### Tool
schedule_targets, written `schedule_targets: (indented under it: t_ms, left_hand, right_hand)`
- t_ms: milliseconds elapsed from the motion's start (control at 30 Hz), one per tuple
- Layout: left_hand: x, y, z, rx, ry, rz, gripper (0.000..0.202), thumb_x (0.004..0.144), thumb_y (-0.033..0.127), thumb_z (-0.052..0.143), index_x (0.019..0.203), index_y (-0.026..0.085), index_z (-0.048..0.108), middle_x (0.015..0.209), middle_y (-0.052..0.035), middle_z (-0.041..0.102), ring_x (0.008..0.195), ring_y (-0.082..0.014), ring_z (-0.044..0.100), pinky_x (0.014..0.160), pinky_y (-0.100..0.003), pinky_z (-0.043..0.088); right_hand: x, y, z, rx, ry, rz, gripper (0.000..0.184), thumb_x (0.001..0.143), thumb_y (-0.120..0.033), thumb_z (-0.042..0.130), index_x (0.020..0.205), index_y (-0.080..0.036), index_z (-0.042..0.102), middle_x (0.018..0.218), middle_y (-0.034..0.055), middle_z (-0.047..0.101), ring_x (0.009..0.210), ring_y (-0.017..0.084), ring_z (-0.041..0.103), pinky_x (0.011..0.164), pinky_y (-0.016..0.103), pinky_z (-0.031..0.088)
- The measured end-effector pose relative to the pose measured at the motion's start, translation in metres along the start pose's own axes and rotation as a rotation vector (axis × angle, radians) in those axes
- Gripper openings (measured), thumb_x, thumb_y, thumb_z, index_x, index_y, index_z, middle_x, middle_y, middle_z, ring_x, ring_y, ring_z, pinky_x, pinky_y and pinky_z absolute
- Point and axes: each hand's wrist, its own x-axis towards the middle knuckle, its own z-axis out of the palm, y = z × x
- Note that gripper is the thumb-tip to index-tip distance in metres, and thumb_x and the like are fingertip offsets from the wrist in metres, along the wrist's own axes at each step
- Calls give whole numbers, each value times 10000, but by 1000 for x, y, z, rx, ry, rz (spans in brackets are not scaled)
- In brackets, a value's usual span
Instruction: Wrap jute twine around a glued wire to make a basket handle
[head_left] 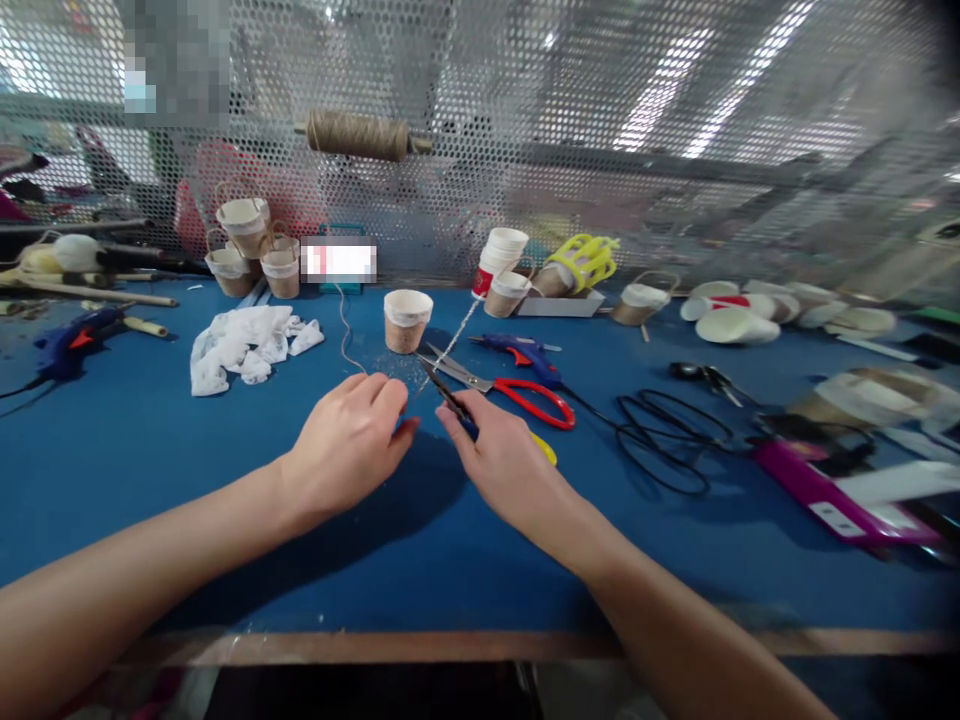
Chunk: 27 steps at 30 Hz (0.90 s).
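Observation:
My right hand (504,456) is closed around a small dark-bladed cutter with a yellow handle (453,402), its blades pointing up and left. My left hand (352,436) rests on the blue table (150,450) with fingers curled together, pinching a thin twine (345,330) that runs back towards the mesh wall. A twine-wrapped paper cup (407,320) stands just beyond both hands. Red-handled scissors (517,390) lie to the right of the cutter, touching nothing I hold.
A blue glue gun (525,352) and black cable (660,440) lie right. White cloth (244,345) lies left, another glue gun (71,345) far left. Paper cups (499,262) and a twine spool (358,135) sit by the mesh. A pink tool (832,495) lies far right.

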Motion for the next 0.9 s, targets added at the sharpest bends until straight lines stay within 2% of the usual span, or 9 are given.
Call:
schedule_targets:
  t_ms: [200, 433, 567, 667, 767, 833, 900]
  left_hand:
    - [3, -2, -2, 43, -70, -80, 78, 754, 182, 515, 730, 114, 546, 679, -76, 601, 644, -198, 563, 584, -306, 465]
    - [4, -3, -6, 43, -125, -77, 138, 767, 172, 488, 694, 114, 591, 694, -88, 613, 673, -208, 572, 615, -313, 460]
    - [5, -6, -10, -55, -204, -144, 191, 785, 176, 454, 697, 118, 613, 681, -92, 618, 636, -197, 566, 591, -312, 435]
    - [7, -14, -10, -403, -299, -276, 154, 761, 191, 501, 661, 138, 606, 624, -46, 608, 583, -151, 535, 572, -280, 407]
    - [8, -23, -4, -1121, -517, -501, 141, 704, 249, 596, 620, 138, 574, 565, 3, 580, 522, -101, 505, 542, -242, 395]
    - [6, -25, 3, -1614, -606, -631, 189, 650, 281, 664, 612, 134, 551, 552, 20, 574, 494, -77, 495, 531, -226, 386]
    - [4, -25, 9, -1890, -648, -679, 240, 610, 301, 710, 600, 126, 546, 524, 26, 565, 481, -72, 497, 521, -220, 376]
  right_hand:
    - [1, 0, 0, -26, 13, -9, 152, 848, -274, 427, 820, -158, 521, 799, 76, 641, 708, 202, 607, 603, 281, 421]
    - [0, 0, -1, -60, -9, 12, 158, 845, -278, 434, 814, -157, 532, 768, 70, 632, 670, 197, 596, 574, 277, 406]
    - [0, 0, -1, -61, -29, 22, 181, 847, -298, 424, 818, -157, 534, 761, 76, 631, 654, 194, 587, 567, 280, 401]
    - [1, 1, -3, -18, -44, 4, 187, 850, -309, 415, 819, -165, 530, 752, 65, 628, 649, 179, 578, 571, 274, 401]
    - [0, 1, -7, 87, -115, -27, 230, 867, -345, 378, 803, -175, 518, 702, 36, 615, 589, 141, 554, 552, 252, 397]
    - [-1, 1, -10, 150, -172, -34, 279, 876, -378, 346, 761, -179, 506, 657, 15, 598, 539, 118, 527, 542, 243, 394]
    - [-2, 0, -12, 181, -203, -32, 310, 879, -394, 333, 720, -181, 492, 612, 0, 573, 514, 107, 505, 535, 237, 391]
